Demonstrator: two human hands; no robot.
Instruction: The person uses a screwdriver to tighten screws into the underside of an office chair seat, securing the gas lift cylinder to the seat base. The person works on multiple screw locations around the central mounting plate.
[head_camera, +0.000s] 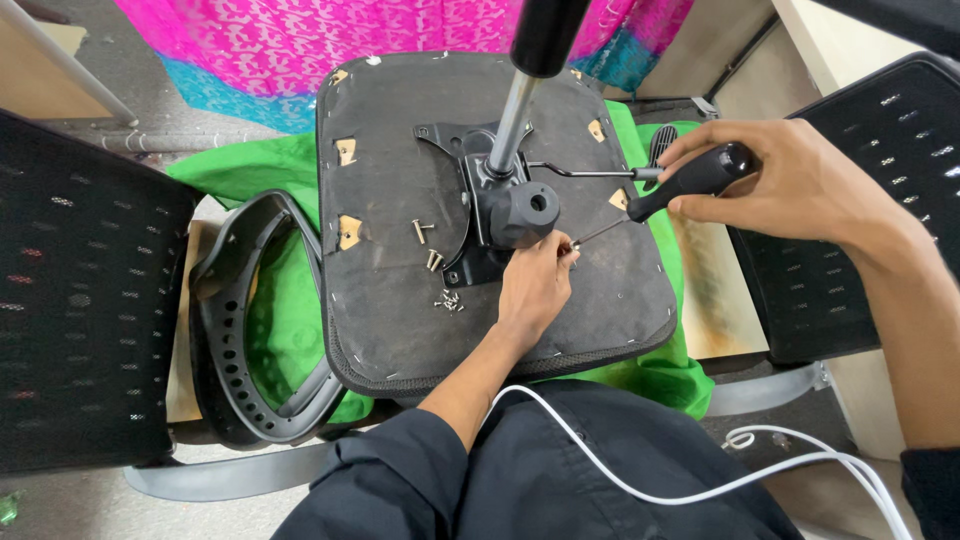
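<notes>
Upturned office-chair seat (400, 300) on green cloth (280, 330). Right hand (790, 185) clamped on one screwdriver (690, 178), grip at its black handle; looks stiff, light. Left hand (535, 290) pinches the tip at the mounting plate (455, 200). Approx. 3 loose bolts (428, 245) plus tiny, easily lost screws (450, 300); count unclear.

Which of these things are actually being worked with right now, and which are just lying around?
In use:
left hand, pinching a screw
right hand, holding the screwdriver
upturned chair seat
black metal mechanism
loose screws

Lying about:
green cloth
black plastic armrest frame
white cable
mesh chair backs
</notes>
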